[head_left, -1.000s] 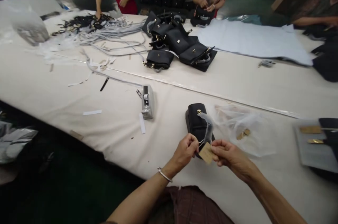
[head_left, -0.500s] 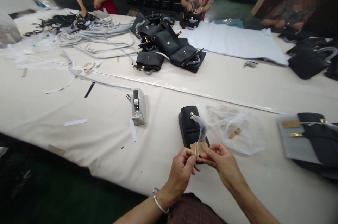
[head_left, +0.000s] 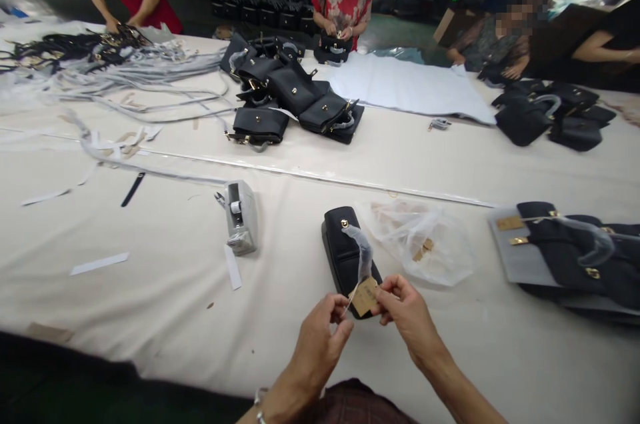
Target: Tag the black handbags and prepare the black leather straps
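A brown cardboard tag (head_left: 365,297) lies over the near end of a small black handbag (head_left: 340,244), whose handle (head_left: 365,256) is wrapped in clear plastic. My right hand (head_left: 407,317) pinches the tag by its right edge. At the tag's left, my left hand (head_left: 320,337) is closed with thumb and forefinger at a thin pale string (head_left: 353,295) running from the tag. Just right of the handbag, a clear plastic bag (head_left: 440,257) holds several brown tags (head_left: 424,250).
A grey tape dispenser (head_left: 241,217) stands left of the handbag, with paper strips (head_left: 100,263) nearby. More black bags lie at the right (head_left: 565,237) and in a pile (head_left: 300,94) across the table. Coworkers handle bags and straps (head_left: 65,51) on the far side.
The view has swung to the right. My left hand has drawn away from the tag with the string stretched, and the tag now lies tilted in my right fingers.
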### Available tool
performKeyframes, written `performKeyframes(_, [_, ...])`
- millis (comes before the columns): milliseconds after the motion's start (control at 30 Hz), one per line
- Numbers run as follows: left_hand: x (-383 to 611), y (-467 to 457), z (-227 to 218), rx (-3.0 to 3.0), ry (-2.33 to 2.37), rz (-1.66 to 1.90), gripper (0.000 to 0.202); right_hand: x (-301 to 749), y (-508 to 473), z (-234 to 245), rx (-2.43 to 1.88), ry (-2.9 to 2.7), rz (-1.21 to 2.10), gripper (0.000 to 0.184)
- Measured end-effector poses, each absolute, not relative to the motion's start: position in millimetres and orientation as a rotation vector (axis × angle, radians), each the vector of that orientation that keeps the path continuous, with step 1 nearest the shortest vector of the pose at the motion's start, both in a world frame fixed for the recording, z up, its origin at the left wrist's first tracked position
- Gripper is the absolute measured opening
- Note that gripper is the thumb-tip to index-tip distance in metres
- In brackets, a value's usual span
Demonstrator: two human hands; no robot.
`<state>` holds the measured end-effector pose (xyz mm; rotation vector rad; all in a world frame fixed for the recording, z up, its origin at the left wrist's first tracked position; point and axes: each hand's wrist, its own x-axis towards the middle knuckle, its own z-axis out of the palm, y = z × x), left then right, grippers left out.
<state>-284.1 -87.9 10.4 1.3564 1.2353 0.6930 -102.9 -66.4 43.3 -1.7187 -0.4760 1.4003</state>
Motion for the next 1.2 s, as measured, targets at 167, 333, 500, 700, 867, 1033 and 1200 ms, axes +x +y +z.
performKeyframes(167, [-293.0,-65.0,9.3,1.312,1.329,0.605,0.007,-103.2,-64.7,43.9,-1.737,-0.542,1.449,0.048])
performKeyframes(333, [-295.6,-62.4,13.9,0.812,1.036,0.667,0.027,-112.2,-69.0,44.6,-1.735,-0.539,1.416,0.054])
performKeyframes(500, [-292.5,-78.4,22.3,0.581,0.879,0.699,0.035,-117.6,-74.9,42.6,-1.721,-0.511,1.352,0.058])
performKeyframes(700, [-274.6,-97.7,18.7,0.593,0.704,0.716,0.042,-123.3,-81.8,35.4,-1.779,-0.69,1.292,0.049])
performKeyframes(867, [-273.9,-96.8,7.5,0.533,0.908,0.824,0.044,-115.3,-73.9,41.5,-1.815,-0.97,1.346,0.032])
performKeyframes(1033, [-281.8,-77.3,-6.0,0.561,1.012,0.817,0.042,-103.2,-66.3,49.3,-1.839,-1.196,1.429,0.017])
performKeyframes(1200, [-268.7,-55.3,-15.3,0.544,1.091,0.875,0.036,-92.4,-58.1,60.5,-1.844,-1.4,1.226,0.025])
